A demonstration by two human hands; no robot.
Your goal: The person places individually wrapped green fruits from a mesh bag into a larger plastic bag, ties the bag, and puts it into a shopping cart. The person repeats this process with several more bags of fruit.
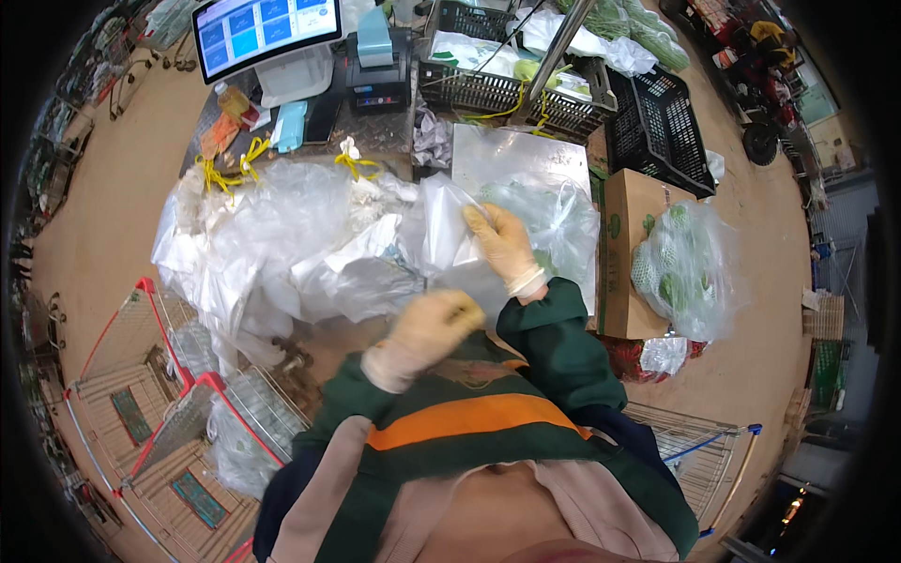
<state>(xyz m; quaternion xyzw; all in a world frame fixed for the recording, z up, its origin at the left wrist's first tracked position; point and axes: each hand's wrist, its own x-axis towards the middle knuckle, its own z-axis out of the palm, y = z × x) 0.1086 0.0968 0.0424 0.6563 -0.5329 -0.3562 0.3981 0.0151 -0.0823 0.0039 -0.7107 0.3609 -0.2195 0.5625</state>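
Note:
My right hand point(501, 243), in a pale rubber glove, pinches the edge of a clear plastic bag point(447, 222) in front of the metal plate. Closer to my body, my left hand point(429, 331), gloved too, is curled and blurred by motion; whether its fingers hold anything cannot be made out. A knotted clear bag with green vegetables point(563, 218) lies on the metal plate point(521, 151), just right of my right hand. Left of my hands spreads a heap of plastic bags point(281, 232) with yellow ties point(215, 176) along its far edge.
A touchscreen point(267, 32), a receipt printer point(379, 77) and a drink bottle point(236, 104) stand at the back. Black plastic crates point(658, 127) are at the upper right. A cardboard box point(630, 253) bears a bag of netted produce point(679, 271). Wire carts point(190, 401) flank me.

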